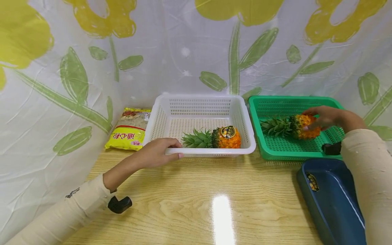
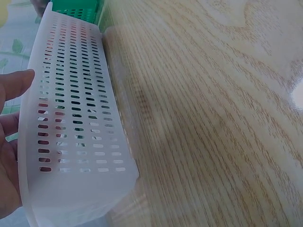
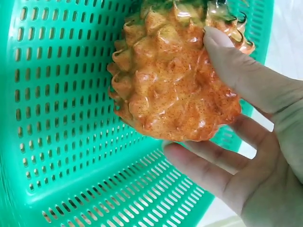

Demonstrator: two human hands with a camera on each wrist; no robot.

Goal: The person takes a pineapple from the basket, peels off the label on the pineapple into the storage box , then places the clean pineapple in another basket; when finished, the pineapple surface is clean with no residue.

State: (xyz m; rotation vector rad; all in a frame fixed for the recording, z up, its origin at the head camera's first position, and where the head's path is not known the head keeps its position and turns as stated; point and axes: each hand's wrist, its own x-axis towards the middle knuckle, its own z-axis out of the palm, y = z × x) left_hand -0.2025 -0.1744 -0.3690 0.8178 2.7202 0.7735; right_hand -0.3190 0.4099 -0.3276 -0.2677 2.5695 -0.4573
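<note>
My left hand (image 1: pixel 157 152) grips the front rim of the white basket (image 1: pixel 211 151), its thumb outside and its fingers over the inner side. Inside that basket lies a pineapple (image 1: pixel 233 140) with a dark label, its green crown pointing left. To the right, my right hand (image 1: pixel 329 117) holds a second orange pineapple (image 1: pixel 301 126) in the green basket (image 1: pixel 291 155). In the right wrist view, the thumb lies against one side of this pineapple (image 3: pixel 175 90) and the fingers curl around its base. Its crown is mostly out of that view.
Left of the white basket is a yellow bag (image 1: pixel 128 131) of dry food. A dark blue tray (image 1: pixel 330 194) with a label inside stands in front of the green basket, partly hidden by my right sleeve. Flowered curtain (image 1: pixel 183 51) hangs behind the wooden table (image 1: pixel 171 197).
</note>
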